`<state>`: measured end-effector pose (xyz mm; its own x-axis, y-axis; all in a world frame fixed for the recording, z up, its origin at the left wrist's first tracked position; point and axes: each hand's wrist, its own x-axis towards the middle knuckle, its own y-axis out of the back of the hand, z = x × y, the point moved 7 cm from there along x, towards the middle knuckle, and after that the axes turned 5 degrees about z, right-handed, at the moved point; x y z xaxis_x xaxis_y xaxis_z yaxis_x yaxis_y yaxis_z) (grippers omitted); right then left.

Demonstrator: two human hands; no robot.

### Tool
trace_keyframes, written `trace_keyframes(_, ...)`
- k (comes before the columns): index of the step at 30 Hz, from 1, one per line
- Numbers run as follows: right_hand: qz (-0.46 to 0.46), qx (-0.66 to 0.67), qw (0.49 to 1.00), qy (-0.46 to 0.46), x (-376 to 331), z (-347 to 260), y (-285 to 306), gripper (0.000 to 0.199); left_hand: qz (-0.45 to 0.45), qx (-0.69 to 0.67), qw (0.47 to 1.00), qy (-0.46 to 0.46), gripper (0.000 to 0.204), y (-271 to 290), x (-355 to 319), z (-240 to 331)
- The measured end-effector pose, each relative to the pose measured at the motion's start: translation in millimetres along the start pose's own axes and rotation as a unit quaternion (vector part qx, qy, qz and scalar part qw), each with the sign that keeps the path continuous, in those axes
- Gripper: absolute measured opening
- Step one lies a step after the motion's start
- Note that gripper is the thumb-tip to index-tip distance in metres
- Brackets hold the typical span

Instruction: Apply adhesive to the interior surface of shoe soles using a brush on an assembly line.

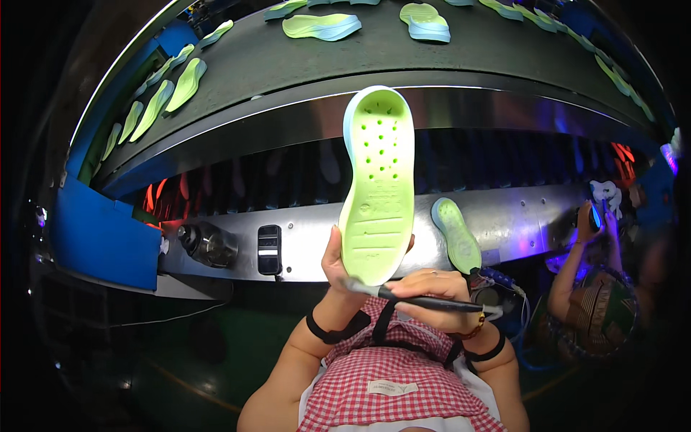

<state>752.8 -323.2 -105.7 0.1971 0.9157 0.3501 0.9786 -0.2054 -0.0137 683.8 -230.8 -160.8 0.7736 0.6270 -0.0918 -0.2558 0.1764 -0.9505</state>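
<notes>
The head view looks down on a person in a red-checked apron (403, 374) standing at a conveyor line. The left hand (335, 261) grips the heel end of a lime-green shoe sole (378, 183) and holds it upright at about twelve o'clock from the chest, toe pointing up, its dotted inner face turned toward the camera, which puts that surface in plain sight under the glow. The right hand (430, 288) is closed around a dark pen-like tool (417, 300), held level like a pencil, its tip pointing left and meeting the sole's lower edge just below the left thumb; the low grip leaves most of the face uncovered. A cord seems to trail from the tool's back end toward three o'clock. Another green sole (456, 234) leans against the metal front of the machine (302, 245) at about one o'clock. More soles (322, 26) lie apart on the grey belt (288, 65) at the top. At three o'clock a co-worker (597, 302) raises a hand to a small object.
</notes>
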Motion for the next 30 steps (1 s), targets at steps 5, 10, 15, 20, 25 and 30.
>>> trace_keyframes(5,0.067,-0.011,0.996,-0.051,11.0,17.6,32.8,0.021,0.033,0.061,0.998,-0.006,0.060,10.4,-0.1,7.1)
trace_keyframes(10,-0.059,-0.005,0.994,-0.095,9.1,16.5,21.1,0.019,0.050,0.123,0.991,-0.009,0.057,11.4,2.7,15.1)
trace_keyframes(15,-0.151,-0.005,0.987,-0.052,-1.2,2.7,3.2,0.020,-0.012,0.055,0.995,0.087,0.059,1.1,9.4,11.7)
trace_keyframes(20,-0.156,-0.053,0.986,-0.021,4.0,11.2,21.7,0.024,0.063,0.141,0.950,0.272,0.050,15.6,2.1,-4.0)
trace_keyframes(25,-0.249,-0.124,0.961,-0.003,0.7,2.2,15.6,0.028,0.092,0.256,0.903,0.334,0.042,25.7,-10.1,-0.4)
trace_keyframes(30,-0.282,-0.188,0.941,0.012,-10.9,11.3,12.6,0.028,0.094,0.298,0.883,0.351,0.044,24.0,-13.8,0.1)
